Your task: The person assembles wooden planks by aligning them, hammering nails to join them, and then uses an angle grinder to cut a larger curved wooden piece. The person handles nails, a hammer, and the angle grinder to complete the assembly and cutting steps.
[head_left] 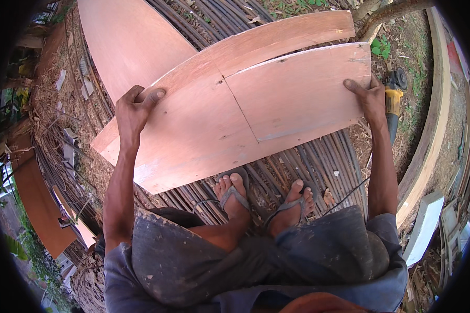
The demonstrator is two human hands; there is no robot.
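A pale pinkish plywood board is held across the front of me above my feet, tilted up to the right. A thin dark line crosses its face near the middle; I cannot tell whether it is a mark or a seam. My left hand grips the upper left edge, thumb on the face and fingers mostly hidden behind. At the right end, my right hand is closed round the edge, its thumb pressed on the face. Beyond the upper edge shows a narrow plywood strip. Just right of my right hand lies a yellow and black angle grinder.
Under my sandalled feet is a bed of dark rods. A large plywood sheet lies at the far left. On the right are a long timber plank and a white block. A brown board lies left.
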